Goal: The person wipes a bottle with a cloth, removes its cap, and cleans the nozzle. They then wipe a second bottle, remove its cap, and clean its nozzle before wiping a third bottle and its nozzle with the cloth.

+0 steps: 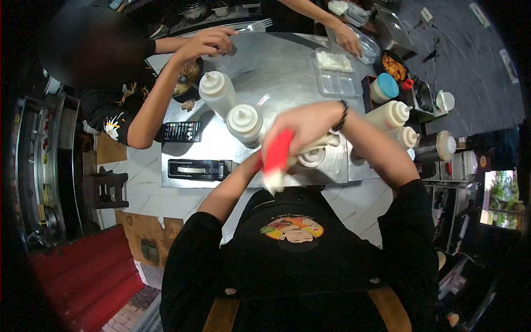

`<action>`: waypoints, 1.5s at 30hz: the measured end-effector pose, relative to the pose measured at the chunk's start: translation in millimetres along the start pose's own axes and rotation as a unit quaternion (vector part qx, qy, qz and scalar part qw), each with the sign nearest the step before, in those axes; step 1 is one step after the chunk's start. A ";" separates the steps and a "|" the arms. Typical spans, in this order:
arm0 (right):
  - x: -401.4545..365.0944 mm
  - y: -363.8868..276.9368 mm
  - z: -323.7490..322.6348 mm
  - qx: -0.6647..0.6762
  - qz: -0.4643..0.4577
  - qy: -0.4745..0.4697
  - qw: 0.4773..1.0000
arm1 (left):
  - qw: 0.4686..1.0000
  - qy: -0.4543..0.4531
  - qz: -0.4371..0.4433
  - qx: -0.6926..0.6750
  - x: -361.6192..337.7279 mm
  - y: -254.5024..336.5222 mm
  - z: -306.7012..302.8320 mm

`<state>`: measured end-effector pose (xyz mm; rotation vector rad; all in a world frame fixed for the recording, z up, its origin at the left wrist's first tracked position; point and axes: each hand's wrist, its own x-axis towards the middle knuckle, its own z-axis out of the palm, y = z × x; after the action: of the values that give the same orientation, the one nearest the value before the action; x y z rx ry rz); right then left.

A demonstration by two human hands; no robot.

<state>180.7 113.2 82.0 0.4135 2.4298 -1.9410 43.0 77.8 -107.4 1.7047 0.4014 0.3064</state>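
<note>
My right hand [304, 128] wears a dark bead bracelet and is smeared by motion. It is closed around a red object with a whitish lower end [278, 152]; the blur hides its exact kind. My left forearm reaches to the same spot, where the left hand is mostly hidden behind the red object. Just left of my hands stand a squeeze bottle with a white nozzle cap [244, 124] and a taller clear squeeze bottle [216, 94]. A round white item [313, 157] sits partly covered below my right wrist.
Along the steel table's [265, 52] near-left edge lie a tape dispenser [199, 170] and a phone [182, 131]. A co-worker's hand [209, 43] is by a fork [259, 25]; another person's hand [348, 40] reaches over a plastic tray [335, 83]. More sauce bottles [391, 114] line the right side.
</note>
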 end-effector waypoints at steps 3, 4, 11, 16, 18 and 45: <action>-60.3 -0.8 -23.8 0.048 0.033 0.403 0.913 | 0.998 0.044 -0.002 0.054 0.1 29.5 3.4; -84.7 9.1 -24.1 0.132 -0.033 0.444 0.886 | 0.997 0.055 -0.002 0.054 -1.1 29.7 5.9; -50.3 39.4 113.0 -0.012 -0.011 0.564 0.826 | 0.984 0.174 0.028 -0.003 0.0 3.2 36.9; -14.5 35.8 141.8 -0.141 0.054 0.764 0.627 | 0.941 0.316 -0.101 0.069 0.1 4.5 60.2; -16.0 32.4 143.4 -0.138 0.029 0.755 0.641 | 0.939 0.336 -0.071 0.013 -3.5 9.6 68.3; -58.3 52.2 101.0 -0.019 -0.091 0.522 0.848 | 0.979 0.181 0.071 -0.069 -4.8 -37.3 40.6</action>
<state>231.6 15.0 18.1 1.6733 3.1322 -2.0294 52.2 44.9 -150.9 1.5444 0.5127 0.7382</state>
